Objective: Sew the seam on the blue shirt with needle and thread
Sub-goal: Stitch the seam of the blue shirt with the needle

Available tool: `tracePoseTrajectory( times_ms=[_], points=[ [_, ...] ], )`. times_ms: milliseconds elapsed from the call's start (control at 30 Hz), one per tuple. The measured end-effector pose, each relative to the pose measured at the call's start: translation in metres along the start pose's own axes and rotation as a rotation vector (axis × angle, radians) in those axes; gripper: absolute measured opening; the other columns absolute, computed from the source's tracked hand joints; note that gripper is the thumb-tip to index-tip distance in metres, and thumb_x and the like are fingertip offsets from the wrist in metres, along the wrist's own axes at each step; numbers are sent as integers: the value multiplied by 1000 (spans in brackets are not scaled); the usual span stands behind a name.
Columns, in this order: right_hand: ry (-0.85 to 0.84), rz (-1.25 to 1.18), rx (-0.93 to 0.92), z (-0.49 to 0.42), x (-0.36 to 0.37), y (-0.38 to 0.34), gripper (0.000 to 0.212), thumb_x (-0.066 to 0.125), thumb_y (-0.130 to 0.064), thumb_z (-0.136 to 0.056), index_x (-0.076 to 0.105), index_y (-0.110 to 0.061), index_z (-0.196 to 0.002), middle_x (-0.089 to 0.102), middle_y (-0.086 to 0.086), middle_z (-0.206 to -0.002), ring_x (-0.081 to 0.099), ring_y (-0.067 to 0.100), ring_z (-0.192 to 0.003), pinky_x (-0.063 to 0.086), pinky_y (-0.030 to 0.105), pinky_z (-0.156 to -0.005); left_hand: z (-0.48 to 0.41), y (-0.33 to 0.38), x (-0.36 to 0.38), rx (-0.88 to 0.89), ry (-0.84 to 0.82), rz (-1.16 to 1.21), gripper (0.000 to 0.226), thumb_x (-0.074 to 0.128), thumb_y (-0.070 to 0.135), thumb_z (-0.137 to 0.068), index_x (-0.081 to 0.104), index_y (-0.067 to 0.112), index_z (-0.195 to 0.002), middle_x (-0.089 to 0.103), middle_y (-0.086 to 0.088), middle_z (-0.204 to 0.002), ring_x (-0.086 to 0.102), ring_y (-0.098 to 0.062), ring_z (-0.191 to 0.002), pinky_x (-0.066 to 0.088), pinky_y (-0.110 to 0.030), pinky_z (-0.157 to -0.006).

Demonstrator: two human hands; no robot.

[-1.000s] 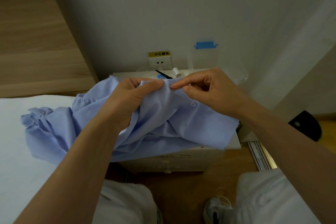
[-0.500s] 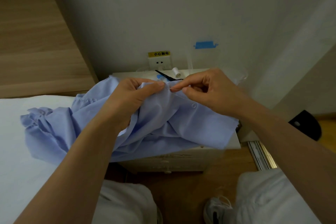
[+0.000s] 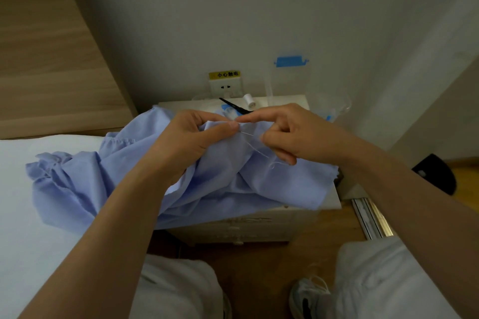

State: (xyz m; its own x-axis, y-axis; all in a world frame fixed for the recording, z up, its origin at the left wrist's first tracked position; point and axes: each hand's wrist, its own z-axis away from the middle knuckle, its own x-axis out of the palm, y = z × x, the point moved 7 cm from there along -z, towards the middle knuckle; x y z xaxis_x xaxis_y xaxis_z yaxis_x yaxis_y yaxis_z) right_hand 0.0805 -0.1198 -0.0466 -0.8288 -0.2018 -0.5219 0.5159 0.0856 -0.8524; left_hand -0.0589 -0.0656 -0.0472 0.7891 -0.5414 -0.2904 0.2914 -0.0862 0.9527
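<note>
Over nightstand, left hand tight on blue shirt, right hand on needle.

On the bench: one blue shirt, one pair of scissors, one white spool. Over the bench: two hands, left hand and right hand, one needle, one thread. Behind the bench: one socket, one strip of blue tape; before it, one shoe.
</note>
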Motion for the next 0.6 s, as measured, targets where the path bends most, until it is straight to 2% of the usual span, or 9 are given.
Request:
tracePoseTrajectory(
  times_ms=[167, 267, 367, 600],
  points=[
    [4, -50, 22, -1, 4, 1, 22, 46, 2, -93, 61, -7, -107, 48, 0, -39, 39, 7, -35, 37, 13, -46, -3, -3, -2, 12, -24, -29, 14, 62, 24, -87, 73, 22, -79, 73, -2, -76, 69, -14, -74, 55, -20, -63],
    [21, -89, 16, -1, 1, -1, 14, 48, 0, -93, 59, -9, -92, 48, 2, -40, 39, 8, -36, 38, 13, -48, -4, -4, -3, 2, -14, -52, 15, 62, 24, -88, 72, 21, -78, 72, 1, -72, 68, -10, -71, 53, -17, -60],
    [41, -102, 21, -1, 0, 1, 18, 47, 3, -93, 60, -9, -91, 48, 1, -39, 39, 8, -36, 38, 13, -47, -4, -5, -7, -23, -8, -62, 14, 62, 26, -88, 72, 21, -79, 72, 2, -70, 67, -10, -69, 53, -18, -61],
    [39, -159, 44, -1, -2, 6, 17, 48, 2, -94, 62, -7, -97, 46, 2, -38, 37, 8, -34, 36, 12, -44, -3, -10, -12, -47, -21, -10, 19, 65, 35, -78, 75, 20, -85, 74, -8, -85, 69, -26, -87, 55, -35, -81]
  ],
)
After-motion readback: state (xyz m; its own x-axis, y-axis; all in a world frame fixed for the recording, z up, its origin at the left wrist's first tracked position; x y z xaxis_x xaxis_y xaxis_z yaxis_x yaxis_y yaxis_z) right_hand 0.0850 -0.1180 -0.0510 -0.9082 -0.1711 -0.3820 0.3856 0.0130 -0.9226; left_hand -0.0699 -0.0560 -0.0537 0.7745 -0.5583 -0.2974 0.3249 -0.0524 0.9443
